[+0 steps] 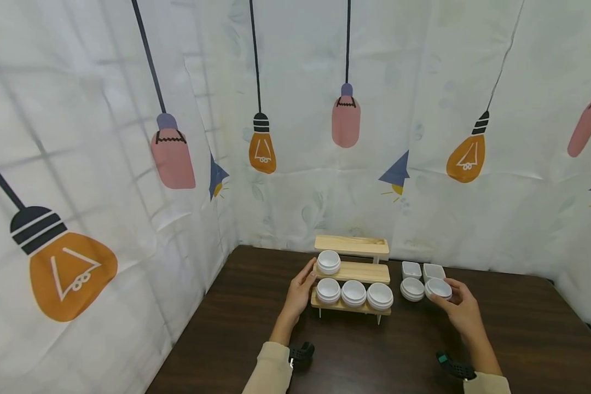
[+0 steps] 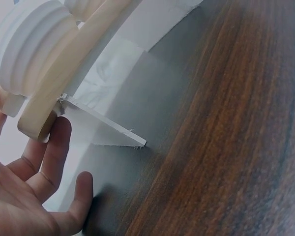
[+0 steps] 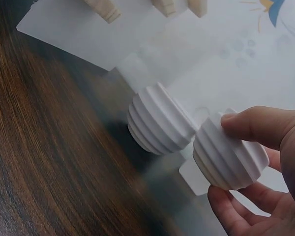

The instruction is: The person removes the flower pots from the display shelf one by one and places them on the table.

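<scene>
In the head view, a pale wooden stand (image 1: pixel 364 272) with three stepped boards sits near the back edge of the dark table (image 1: pixel 359 358). Three round bowls (image 1: pixel 353 294) line its lowest board and a single bowl (image 1: pixel 329 262) is at the left end of the middle one. Towards the table's right edge, two small square dishes (image 1: pixel 411 268) sit behind a loose bowl (image 1: pixel 412 289) and the held bowl (image 1: pixel 438 288), which the right hand (image 1: pixel 462 307) grips by its side. The left hand (image 1: pixel 297 295) is at the stand's left end. The step in hand looks to be picking up this bowl while the stand is steadied; moving it would call for a level lift clear of its neighbours.

In the left wrist view, the fingers are apart and a little bent, a tip touching the rounded end of a board. The board is smooth, light-grained wood; under it slants a thin, pale leg (image 2: pixel 105 121). The table has streaky brown grain.

In the right wrist view, thumb and fingers clamp the held bowl from opposite sides, just beside the loose one. Both are matte white, with stepped rings round bulging walls. Whether the held bowl touches the table, I cannot tell.
</scene>
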The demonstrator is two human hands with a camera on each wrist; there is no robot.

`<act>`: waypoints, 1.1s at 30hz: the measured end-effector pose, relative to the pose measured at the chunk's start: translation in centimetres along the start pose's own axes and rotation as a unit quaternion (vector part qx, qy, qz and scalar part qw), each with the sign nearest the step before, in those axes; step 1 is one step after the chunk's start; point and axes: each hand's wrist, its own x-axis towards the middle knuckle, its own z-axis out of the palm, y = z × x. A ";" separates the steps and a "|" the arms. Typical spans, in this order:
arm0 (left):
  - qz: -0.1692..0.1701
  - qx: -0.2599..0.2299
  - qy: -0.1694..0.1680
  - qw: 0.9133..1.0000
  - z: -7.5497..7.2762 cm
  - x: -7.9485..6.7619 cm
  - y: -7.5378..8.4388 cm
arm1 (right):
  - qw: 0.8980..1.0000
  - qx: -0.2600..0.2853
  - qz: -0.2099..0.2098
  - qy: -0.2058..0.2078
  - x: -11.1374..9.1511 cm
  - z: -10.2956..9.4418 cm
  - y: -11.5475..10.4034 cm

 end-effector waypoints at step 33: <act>0.008 0.009 0.006 1.000 0.1 1.6 -3.5 | 0.999 0.003 0.025 -0.025 0.6 0.4 2.2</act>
